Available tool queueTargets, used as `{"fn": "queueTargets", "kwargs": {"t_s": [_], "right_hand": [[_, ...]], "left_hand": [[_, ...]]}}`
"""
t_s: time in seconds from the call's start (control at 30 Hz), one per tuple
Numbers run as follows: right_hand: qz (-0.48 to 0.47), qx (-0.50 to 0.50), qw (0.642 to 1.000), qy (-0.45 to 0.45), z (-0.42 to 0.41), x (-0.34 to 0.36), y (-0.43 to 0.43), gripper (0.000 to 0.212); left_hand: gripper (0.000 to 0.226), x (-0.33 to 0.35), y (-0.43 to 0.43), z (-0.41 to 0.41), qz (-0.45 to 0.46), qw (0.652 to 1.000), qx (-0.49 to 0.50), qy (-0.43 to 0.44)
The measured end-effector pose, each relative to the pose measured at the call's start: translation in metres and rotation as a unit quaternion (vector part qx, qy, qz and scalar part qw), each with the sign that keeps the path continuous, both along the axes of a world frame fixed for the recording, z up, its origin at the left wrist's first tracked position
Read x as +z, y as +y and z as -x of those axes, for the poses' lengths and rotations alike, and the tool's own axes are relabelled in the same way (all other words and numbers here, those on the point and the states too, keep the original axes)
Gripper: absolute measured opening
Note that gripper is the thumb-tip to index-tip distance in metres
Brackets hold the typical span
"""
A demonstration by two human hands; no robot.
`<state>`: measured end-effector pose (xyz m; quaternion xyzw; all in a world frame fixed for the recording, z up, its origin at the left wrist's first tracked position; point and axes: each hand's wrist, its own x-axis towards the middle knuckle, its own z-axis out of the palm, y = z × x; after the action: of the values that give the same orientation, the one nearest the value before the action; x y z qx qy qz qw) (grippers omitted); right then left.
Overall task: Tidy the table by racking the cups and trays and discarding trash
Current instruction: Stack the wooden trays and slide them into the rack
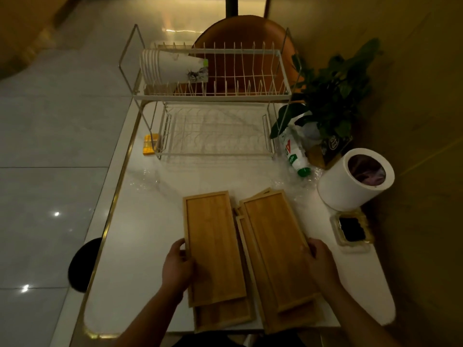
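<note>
Gripping trays (215, 246), left hand (176, 266), right hand (323, 264), cups (170, 68) nested in rack (213, 97)

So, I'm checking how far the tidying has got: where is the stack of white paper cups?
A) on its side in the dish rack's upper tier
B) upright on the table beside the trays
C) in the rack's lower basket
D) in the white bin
A: the stack of paper cups lies on its side at the left end of the dish rack's upper tier.

Bare forearms run to a bare left hand (176, 267) and right hand (323, 265).
</note>
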<state>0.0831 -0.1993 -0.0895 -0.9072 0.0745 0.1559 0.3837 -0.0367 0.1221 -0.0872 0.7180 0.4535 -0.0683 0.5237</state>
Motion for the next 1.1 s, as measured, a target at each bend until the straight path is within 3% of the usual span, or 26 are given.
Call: {"fn": "queueTargets", "kwargs": {"t_s": [0.5, 0.67, 0.83, 0.97, 1.03, 1.1], "right_hand": [[-0.066, -0.051, 0.996, 0.035, -0.014, 0.0, -0.033, 0.033], [-0.058, -0.077, 0.995, 0.023, -0.012, 0.001, -0.042, 0.037], [-0.046, -0.082, 0.996, 0.01, -0.014, 0.008, -0.04, 0.038], [-0.03, -0.065, 0.997, 0.005, -0.015, 0.012, -0.038, 0.043], [-0.013, -0.036, 0.999, 0.017, -0.015, 0.015, -0.036, 0.049], [0.028, -0.015, 0.999, -0.003, -0.013, 0.024, -0.032, 0.051]], "left_hand": [[0.056, 0.001, -0.049, -0.033, -0.027, 0.998, -0.058, -0.003], [0.062, 0.001, -0.051, -0.033, 0.006, 0.997, -0.082, -0.01], [0.069, 0.002, -0.044, -0.034, 0.073, 0.997, -0.029, 0.001], [0.049, 0.008, -0.048, -0.029, 0.074, 0.997, -0.01, -0.018], [0.027, 0.02, -0.05, -0.026, 0.122, 0.99, 0.018, -0.071], [0.022, 0.038, -0.052, -0.023, 0.151, 0.98, 0.032, -0.129]]}}
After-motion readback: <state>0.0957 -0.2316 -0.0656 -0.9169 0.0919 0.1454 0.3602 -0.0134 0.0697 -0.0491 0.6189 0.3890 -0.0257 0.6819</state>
